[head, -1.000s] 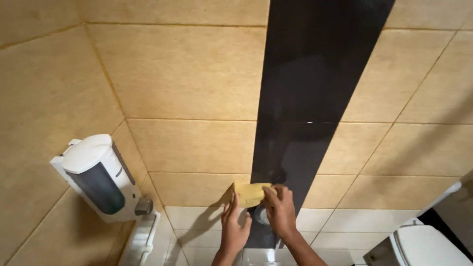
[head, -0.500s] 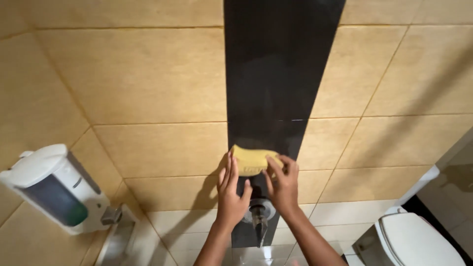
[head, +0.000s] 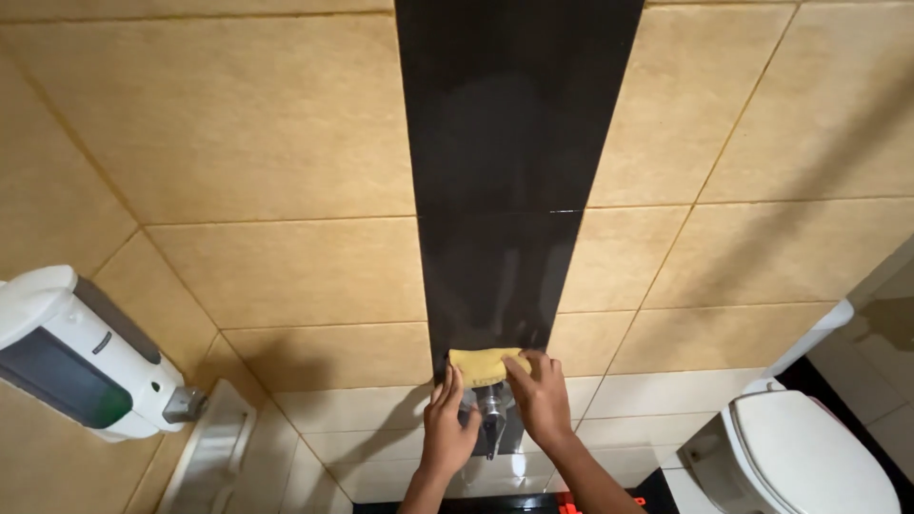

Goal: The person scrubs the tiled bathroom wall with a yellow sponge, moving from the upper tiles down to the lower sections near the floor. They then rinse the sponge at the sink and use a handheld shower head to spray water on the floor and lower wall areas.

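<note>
Cloth (head: pixel 487 365), yellow, lies pressed on the black strip (head: pixel 514 171) of the tan tiled wall (head: pixel 286 133), just above the tap (head: pixel 492 419). Left hand (head: pixel 447 433) and right hand (head: pixel 541 400) fingers grip it. Right of the tap sits a white toilet (head: pixel 809 457).

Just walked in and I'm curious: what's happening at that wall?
A person presses a folded yellow cloth against the black tile strip with both hands, left hand and right hand, just above a metal wall tap. A white soap dispenser hangs at left, and a white toilet stands at right.
</note>
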